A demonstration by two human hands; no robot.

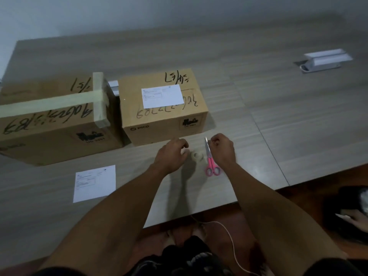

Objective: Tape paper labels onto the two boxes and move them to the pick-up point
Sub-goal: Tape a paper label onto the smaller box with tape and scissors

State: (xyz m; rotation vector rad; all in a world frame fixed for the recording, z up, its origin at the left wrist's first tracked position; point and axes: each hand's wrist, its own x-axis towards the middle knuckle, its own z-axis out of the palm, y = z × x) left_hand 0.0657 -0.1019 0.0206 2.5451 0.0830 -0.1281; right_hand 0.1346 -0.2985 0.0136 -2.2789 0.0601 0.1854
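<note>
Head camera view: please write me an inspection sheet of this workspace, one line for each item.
Surface: grey wood-grain table, seams visible.
Job's things: large brown cardboard box, no label; smaller brown cardboard box with white paper label on top; second white paper label flat on table; clear tape roll; pink-handled scissors.
Clutter: white flat object, far right.
Hands: left hand and right hand beside the roll; grip unclear.
Cables: thin white cable below table edge.
Surroundings: pale wall.

Label (162, 96) on right box (165, 116); second label (94, 183) before left box (53, 124).
</note>
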